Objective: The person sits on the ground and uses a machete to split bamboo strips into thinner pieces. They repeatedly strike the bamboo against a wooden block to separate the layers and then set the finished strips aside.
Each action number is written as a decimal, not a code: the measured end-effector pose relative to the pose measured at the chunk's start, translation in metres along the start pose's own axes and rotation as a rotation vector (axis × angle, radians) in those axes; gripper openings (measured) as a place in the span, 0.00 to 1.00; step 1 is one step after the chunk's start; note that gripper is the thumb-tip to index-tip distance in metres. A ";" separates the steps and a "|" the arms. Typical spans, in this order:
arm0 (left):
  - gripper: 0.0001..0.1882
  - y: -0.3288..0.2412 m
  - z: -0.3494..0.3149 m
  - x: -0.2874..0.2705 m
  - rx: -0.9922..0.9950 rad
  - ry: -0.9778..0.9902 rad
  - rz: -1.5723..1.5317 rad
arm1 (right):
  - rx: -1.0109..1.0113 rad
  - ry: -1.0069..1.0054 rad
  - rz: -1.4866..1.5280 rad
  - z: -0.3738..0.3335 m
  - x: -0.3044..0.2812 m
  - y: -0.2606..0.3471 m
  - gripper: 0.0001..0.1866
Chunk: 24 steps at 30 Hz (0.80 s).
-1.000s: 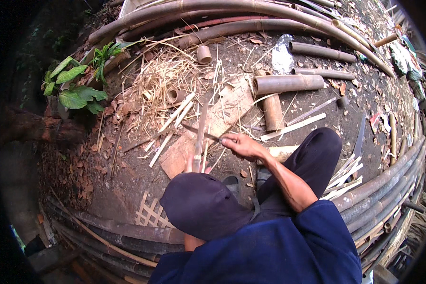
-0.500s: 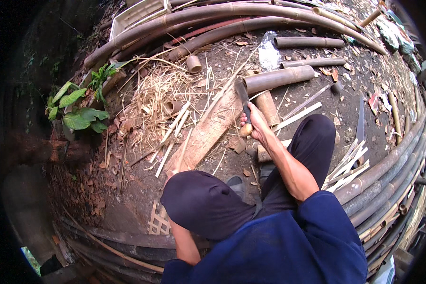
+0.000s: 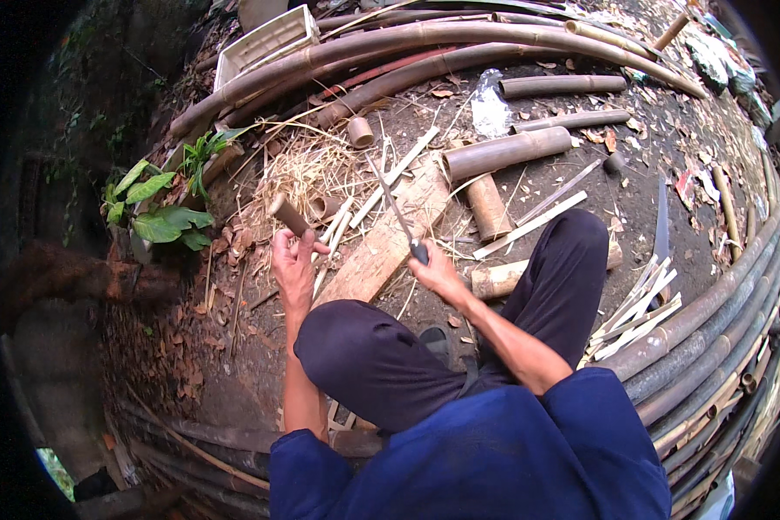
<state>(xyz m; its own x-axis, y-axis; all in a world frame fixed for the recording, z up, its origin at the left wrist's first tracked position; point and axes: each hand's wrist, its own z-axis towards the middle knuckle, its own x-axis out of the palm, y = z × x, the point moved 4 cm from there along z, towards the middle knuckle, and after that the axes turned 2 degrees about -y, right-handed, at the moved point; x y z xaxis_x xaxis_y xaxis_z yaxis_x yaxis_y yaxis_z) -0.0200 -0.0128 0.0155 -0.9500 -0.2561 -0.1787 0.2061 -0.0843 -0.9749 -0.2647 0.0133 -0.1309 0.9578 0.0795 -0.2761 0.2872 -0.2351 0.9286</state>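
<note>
My right hand (image 3: 438, 276) is closed around the black handle of a knife (image 3: 392, 201), whose long blade points up and left across a wooden plank (image 3: 366, 264). My left hand (image 3: 295, 267) is raised beside the plank's left edge, its fingers closed on a short brown bamboo piece (image 3: 289, 215) that tilts away from me. Several pale bamboo strips (image 3: 334, 227) lie between that hand and the plank. Another pale strip (image 3: 400, 173) lies over the plank's far end. A thick bamboo tube (image 3: 510, 152) lies just past the plank's far right corner.
Thin shavings (image 3: 299, 178) are heaped beyond my left hand. A saw blade (image 3: 662, 221) stands out at the right, above a pile of split strips (image 3: 637, 316). Long bamboo poles (image 3: 685, 351) curve along the right side. A leafy plant (image 3: 159, 212) grows at the left.
My left hand has come up from beside the plank and now holds the bamboo piece. The knife hand has moved nearer and left, its blade swinging leftward. One strip has shifted toward the plank's far end.
</note>
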 end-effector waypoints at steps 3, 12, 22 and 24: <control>0.15 0.033 0.004 0.009 0.046 -0.078 0.194 | 0.079 0.002 -0.082 -0.022 0.024 -0.028 0.23; 0.21 0.018 0.017 0.005 0.335 -0.413 -0.194 | 0.108 0.121 -0.154 -0.027 0.021 -0.064 0.29; 0.18 -0.020 0.016 0.000 0.262 -0.761 -0.517 | -0.155 0.204 -0.125 -0.034 0.038 0.042 0.23; 0.20 -0.017 0.011 0.000 0.295 -0.740 -0.412 | -0.113 0.321 -0.034 -0.039 0.048 0.094 0.20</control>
<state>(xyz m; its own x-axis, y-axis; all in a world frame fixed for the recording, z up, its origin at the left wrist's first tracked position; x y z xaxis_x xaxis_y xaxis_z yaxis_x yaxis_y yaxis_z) -0.0213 -0.0217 0.0333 -0.5888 -0.6974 0.4085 0.0310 -0.5245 -0.8508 -0.1916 0.0323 -0.0472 0.8909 0.3906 -0.2319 0.2988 -0.1195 0.9468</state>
